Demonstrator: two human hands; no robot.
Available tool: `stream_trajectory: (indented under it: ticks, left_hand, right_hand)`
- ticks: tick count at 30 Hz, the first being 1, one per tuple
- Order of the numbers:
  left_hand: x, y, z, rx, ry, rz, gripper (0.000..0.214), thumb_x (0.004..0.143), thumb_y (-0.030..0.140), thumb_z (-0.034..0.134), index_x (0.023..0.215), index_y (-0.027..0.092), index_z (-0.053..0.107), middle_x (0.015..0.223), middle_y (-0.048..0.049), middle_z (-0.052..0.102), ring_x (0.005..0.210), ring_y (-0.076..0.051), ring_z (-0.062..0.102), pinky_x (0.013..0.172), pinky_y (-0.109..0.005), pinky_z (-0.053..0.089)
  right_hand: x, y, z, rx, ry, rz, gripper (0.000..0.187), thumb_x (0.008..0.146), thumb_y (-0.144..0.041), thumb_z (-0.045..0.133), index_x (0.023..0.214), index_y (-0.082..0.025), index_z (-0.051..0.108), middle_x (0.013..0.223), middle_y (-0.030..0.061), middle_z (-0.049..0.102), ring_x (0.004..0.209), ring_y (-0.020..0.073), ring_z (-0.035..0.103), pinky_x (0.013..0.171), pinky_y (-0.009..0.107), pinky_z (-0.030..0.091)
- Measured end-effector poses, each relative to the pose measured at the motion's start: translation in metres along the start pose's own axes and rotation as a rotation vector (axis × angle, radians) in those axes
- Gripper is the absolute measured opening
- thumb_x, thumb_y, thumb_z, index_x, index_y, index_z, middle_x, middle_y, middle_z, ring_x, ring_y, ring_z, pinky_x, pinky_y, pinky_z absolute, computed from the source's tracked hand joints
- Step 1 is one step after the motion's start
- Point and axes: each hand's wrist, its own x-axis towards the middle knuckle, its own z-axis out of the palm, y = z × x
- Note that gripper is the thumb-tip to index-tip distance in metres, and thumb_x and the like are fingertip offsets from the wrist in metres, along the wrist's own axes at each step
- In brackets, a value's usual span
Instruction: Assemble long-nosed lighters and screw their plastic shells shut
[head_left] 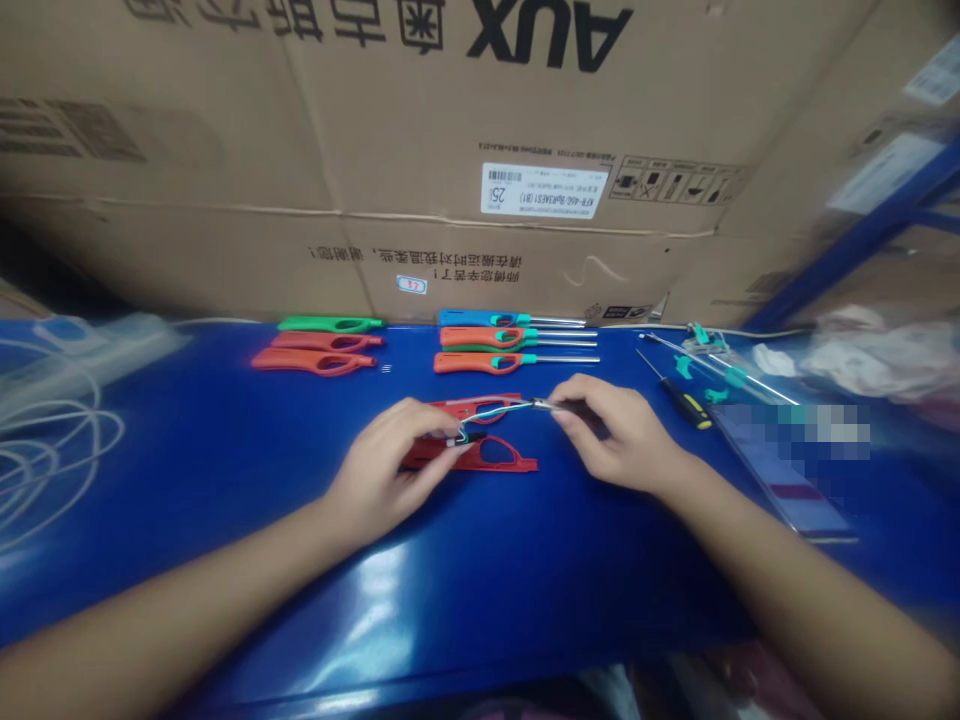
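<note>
My left hand (390, 455) is closed, with thumb and fingertips on a small black and white lighter igniter (474, 438). From it a thin white and green wire (495, 411) runs across to a small metal tip (541, 404). My right hand (622, 430) pinches that tip between thumb and fingers. Just below the wire, two red lighter shell halves lie on the blue table: a nearer half (521, 464) and a farther half (511, 405), both partly covered by my left hand.
Assembled lighters (472, 363) with metal tubes lie in a row behind. Green and red handles (315, 356) lie to their left. A screwdriver (686, 402), teal pieces (682, 367) and a phone (787, 480) are at right. White cable (97, 420) coils at left; a large cardboard box (337, 150) stands behind.
</note>
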Motion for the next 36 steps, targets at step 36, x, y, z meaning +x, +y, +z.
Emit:
stream_trajectory:
  ticks: [36]
  left_hand:
    - [0.005, 0.032, 0.001, 0.432, -0.139, 0.062, 0.045, 0.088, 0.028, 0.072, 0.132, 0.026, 0.062, 0.14, -0.0126, 0.061, 0.128, -0.035, 0.053, 0.105, -0.057, 0.04]
  right_hand:
    - [0.002, -0.042, 0.003, -0.299, -0.282, 0.072, 0.022, 0.103, -0.023, 0.041, 0.1, -0.02, 0.062, 0.094, 0.0065, 0.075, 0.081, 0.02, 0.068, 0.065, 0.03, 0.042]
